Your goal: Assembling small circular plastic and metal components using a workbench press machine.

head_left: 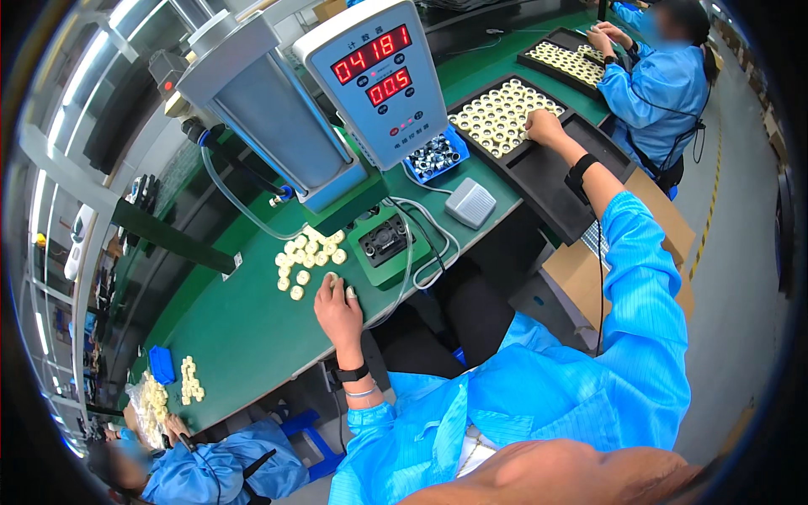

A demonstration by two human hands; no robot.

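Observation:
My left hand (338,310) rests on the green table, fingers curled, with small cream round parts (351,293) at its fingertips. A loose heap of the same cream parts (311,250) lies just beyond it. To its right stands the green-based press (385,242) with a black fixture. My right hand (545,128) reaches over a black tray (551,189), its fingers pinched together at the edge of the packed cream parts with dark centres (501,114). Whatever is between those fingertips is hidden.
A counter box (374,76) with red digits is mounted beside the press cylinder (273,118). A blue bin of metal pieces (435,158) and a grey foot switch (470,204) sit nearby, with looping cables. Co-workers in blue sit at right (652,97) and lower left (227,463). Cardboard (581,282) stands below the tray.

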